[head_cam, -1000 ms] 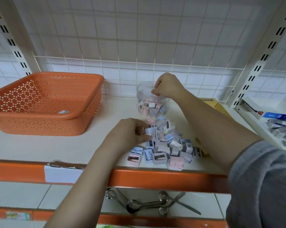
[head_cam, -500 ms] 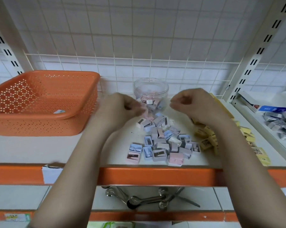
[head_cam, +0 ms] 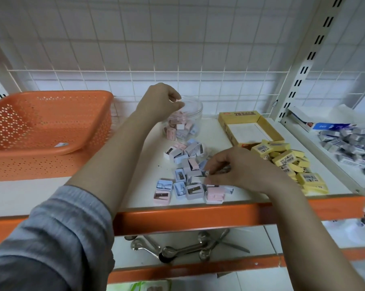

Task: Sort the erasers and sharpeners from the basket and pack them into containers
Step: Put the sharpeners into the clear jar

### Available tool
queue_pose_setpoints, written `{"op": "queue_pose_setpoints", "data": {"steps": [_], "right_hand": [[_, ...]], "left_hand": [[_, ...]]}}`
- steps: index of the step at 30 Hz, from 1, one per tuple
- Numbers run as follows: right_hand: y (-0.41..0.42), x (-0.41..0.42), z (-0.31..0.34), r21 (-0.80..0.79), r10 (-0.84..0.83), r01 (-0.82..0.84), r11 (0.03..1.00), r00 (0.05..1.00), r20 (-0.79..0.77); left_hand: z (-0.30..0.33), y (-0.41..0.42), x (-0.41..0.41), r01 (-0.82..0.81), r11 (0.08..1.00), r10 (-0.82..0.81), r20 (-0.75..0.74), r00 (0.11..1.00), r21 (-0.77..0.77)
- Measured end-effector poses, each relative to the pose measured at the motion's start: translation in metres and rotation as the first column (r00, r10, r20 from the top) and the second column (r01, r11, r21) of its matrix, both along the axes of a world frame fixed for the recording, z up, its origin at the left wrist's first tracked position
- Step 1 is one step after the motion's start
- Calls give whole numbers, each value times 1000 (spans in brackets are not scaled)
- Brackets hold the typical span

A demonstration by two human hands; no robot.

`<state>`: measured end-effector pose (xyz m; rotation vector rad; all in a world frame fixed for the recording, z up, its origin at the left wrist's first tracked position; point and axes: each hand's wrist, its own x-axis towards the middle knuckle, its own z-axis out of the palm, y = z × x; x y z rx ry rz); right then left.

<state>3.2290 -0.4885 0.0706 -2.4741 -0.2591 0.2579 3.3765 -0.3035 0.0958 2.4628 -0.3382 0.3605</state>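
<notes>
The left hand (head_cam: 159,101) has moved over the clear jar (head_cam: 185,122), fingers curled, contents unseen; the right hand (head_cam: 236,169) now pinches sharpeners (head_cam: 190,175) from the shelf pile, so packing continues

— How many baskets do you see?

— One orange basket (head_cam: 49,122), on the left of the shelf.

— And jars?

— One clear jar (head_cam: 183,120). It has little sharpeners inside, too many and too mixed up to count.

— How many sharpeners lie loose?

— About twenty pink, blue and white sharpeners (head_cam: 185,175) sit in a pile on the shelf. I cannot count them all.

— Any boxes?

— One yellow box (head_cam: 248,127), open.

— And the yellow erasers?

— A pile of yellow erasers (head_cam: 290,162), maybe a dozen or more.

— How many hands?

— Two. One left hand (head_cam: 160,101) and one right hand (head_cam: 238,166).

— Anything else?

— A heap of grey packets (head_cam: 349,141) on the far right, too many to count.
</notes>
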Motion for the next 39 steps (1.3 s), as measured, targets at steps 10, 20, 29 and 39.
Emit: {"op": "queue_pose_setpoints", "data": {"steps": [10,20,29,39], "right_hand": [[6,1,-3,-15,46,-45,999,998,50],[4,-4,-7,-84,73,-62,995,989,130],[7,-6,-8,-148,50,-24,989,983,176],[-1,-2,-10,-133,63,-37,990,977,202]], "left_hand": [[-13,16,-80,40,980,-18,112,994,-194],[-32,47,-144,192,979,-204,-334,920,-67],[-37,48,-153,236,968,-181,-416,891,86],[-51,49,-154,190,980,-172,-224,959,61]]}}
